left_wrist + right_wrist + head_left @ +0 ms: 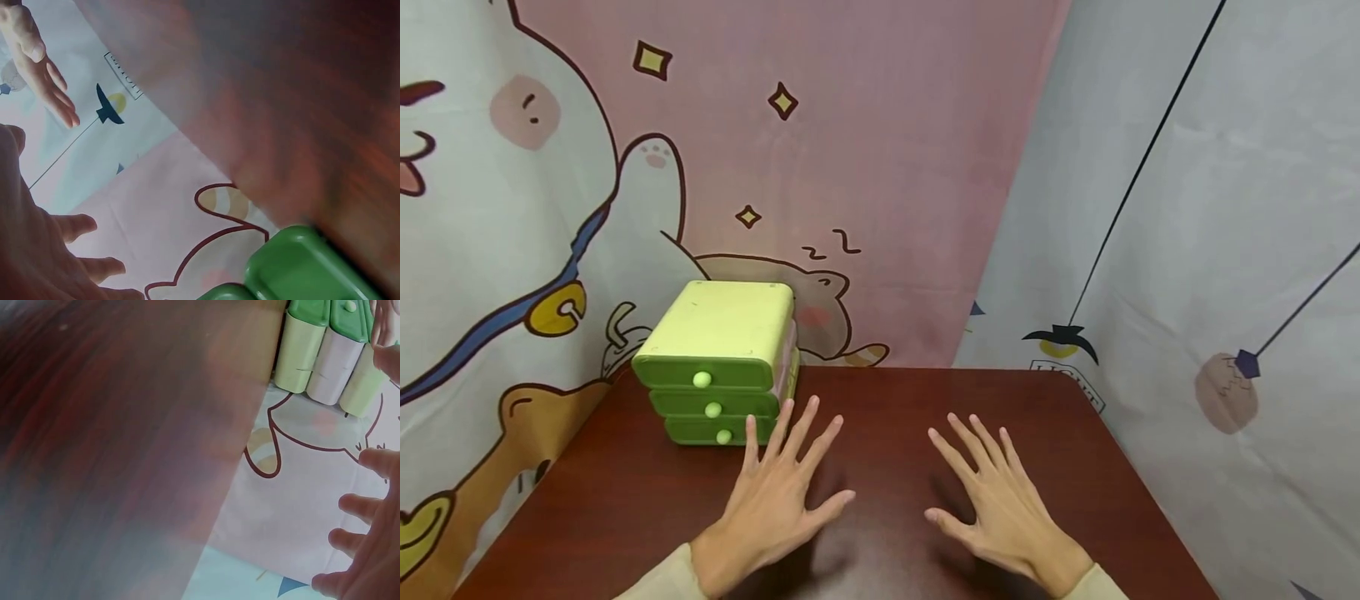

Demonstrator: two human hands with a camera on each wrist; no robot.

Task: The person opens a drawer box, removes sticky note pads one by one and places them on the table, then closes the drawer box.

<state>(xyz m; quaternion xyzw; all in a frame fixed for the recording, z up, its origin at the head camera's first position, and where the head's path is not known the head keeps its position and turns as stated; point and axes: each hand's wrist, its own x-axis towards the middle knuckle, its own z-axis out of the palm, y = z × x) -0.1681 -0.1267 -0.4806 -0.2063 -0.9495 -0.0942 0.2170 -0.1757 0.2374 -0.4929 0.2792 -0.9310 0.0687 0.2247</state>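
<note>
A small drawer box (715,325) with a pale yellow-green top and three green drawer fronts stands at the back left of the table. Round pale knobs sit on its drawers, which all look pushed in. My left hand (778,492) hovers palm down in front of the box, fingers spread, holding nothing. Off to the right, my right hand (1003,508) is held over the table with its fingers spread and nothing in them. Part of the green drawer fronts (300,269) shows in the left wrist view. The right wrist view shows the box's side (331,369), yellow-green and pale pink.
The dark red-brown table (880,450) reflects light and runs back to a hanging cloth (880,167) printed with cartoon animals and stars. More pale printed cloth (1225,208) hangs along the right side.
</note>
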